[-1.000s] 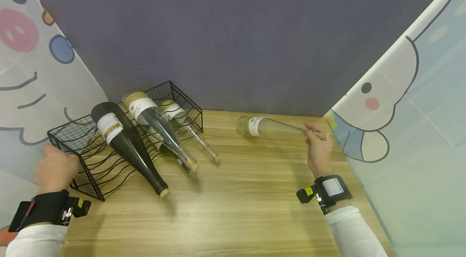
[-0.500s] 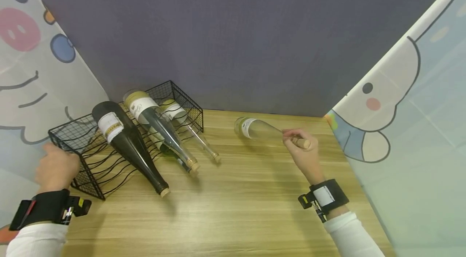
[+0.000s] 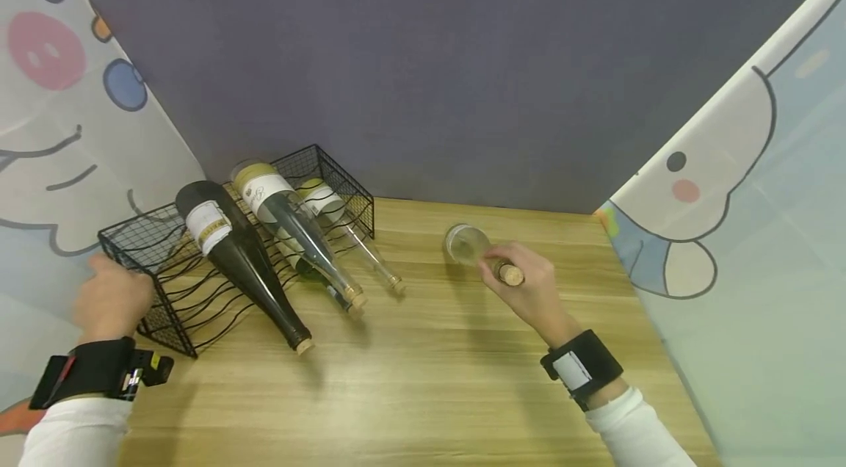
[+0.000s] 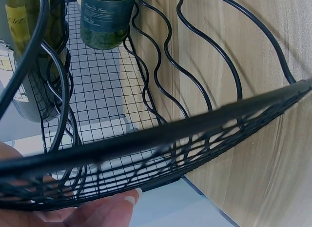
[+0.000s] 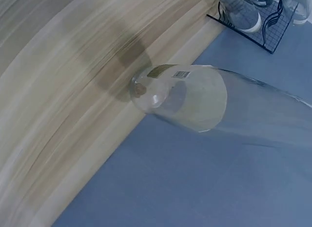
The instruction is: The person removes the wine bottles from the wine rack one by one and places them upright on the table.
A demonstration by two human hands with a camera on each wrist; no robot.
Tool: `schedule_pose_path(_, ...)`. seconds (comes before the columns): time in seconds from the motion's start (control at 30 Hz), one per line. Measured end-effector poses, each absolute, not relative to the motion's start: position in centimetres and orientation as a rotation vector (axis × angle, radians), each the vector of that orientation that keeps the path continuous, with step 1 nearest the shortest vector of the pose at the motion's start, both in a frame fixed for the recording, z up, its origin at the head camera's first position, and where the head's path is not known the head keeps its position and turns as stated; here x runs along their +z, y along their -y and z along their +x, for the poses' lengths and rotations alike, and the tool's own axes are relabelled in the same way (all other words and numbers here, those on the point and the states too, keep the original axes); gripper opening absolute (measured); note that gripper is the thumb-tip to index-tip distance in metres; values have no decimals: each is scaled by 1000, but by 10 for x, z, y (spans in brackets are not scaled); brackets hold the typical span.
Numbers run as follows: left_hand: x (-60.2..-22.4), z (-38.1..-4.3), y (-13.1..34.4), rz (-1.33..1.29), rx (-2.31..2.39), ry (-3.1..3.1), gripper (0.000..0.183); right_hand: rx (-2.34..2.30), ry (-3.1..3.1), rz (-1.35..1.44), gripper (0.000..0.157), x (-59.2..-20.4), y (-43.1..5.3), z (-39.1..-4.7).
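A clear glass bottle (image 3: 468, 243) with a cork (image 3: 511, 275) in its mouth is held over a wooden table (image 3: 423, 393), its long axis strongly foreshortened from above. The corked mouth points up and back towards the person, while the base slants down and away, ahead of the grip and a little to its left; whether the base touches the wood cannot be told. The right hand (image 3: 525, 280) has closed on the neck, thumb and fingers pinched around it just below the cork, which pokes out on the near side. From the right wrist, the body stretches out from the grip, base farthest away, a pale label around its lower part. Well to the left of that grip stands a black wire rack (image 3: 346, 192), its left end gripped by the left hand (image 3: 115, 298). Between the hands, bottles lie in the rack with their necks towards the person: a dark bottle (image 3: 247, 261) nearest the left hand, then a large clear bottle (image 3: 300, 232), a green bottle (image 4: 105, 19) beneath it, and a slim clear bottle (image 3: 360, 239) nearest the right hand.
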State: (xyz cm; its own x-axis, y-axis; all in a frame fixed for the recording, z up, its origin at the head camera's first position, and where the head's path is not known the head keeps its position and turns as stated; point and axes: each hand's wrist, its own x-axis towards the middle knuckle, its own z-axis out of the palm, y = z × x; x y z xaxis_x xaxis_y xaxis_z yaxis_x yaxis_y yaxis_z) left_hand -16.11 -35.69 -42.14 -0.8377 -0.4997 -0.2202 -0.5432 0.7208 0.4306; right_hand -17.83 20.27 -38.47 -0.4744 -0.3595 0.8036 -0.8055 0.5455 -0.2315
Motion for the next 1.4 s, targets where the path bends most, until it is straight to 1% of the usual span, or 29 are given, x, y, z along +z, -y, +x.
schedule_pose_path(0.1,-423,-163,357,-860,761,-2828,66,800,2004,937,26,-384,-201,-183)
schedule_pose_path(0.13,-423,-162,357,-868,770,-2821,66,819,1998,936,27,-384,-201,-185)
schedule_pose_path(0.2,-422,-161,358,-874,789,-2811,65,881,2015,928,23,-385,-200,-186)
schedule_pose_path(0.27,-422,-159,358,-880,802,-2809,64,990,2052,899,13,-386,-200,-186)
schedule_pose_path(0.33,-420,-159,357,-884,807,-2808,63,1121,2091,856,5,-386,-201,-186)
schedule_pose_path(0.37,-420,-158,357,-884,807,-2809,63,1180,2108,827,4,-385,-201,-186)
schedule_pose_path(0.47,-418,-158,356,-886,808,-2806,63,1339,2156,721,7,-379,-202,-186)
schedule_pose_path(0.63,-418,-157,356,-866,795,-2800,66,1407,2182,571,9,-371,-203,-192)
schedule_pose_path(0.87,-420,-156,353,-877,787,-2775,67,1336,2183,501,12,-363,-204,-200)
schedule_pose_path(1.17,-419,-158,353,-878,799,-2779,65,1425,2153,308,22,-352,-205,-215)
schedule_pose_path(1.4,-418,-158,353,-872,801,-2788,65,1483,2138,245,22,-344,-203,-223)
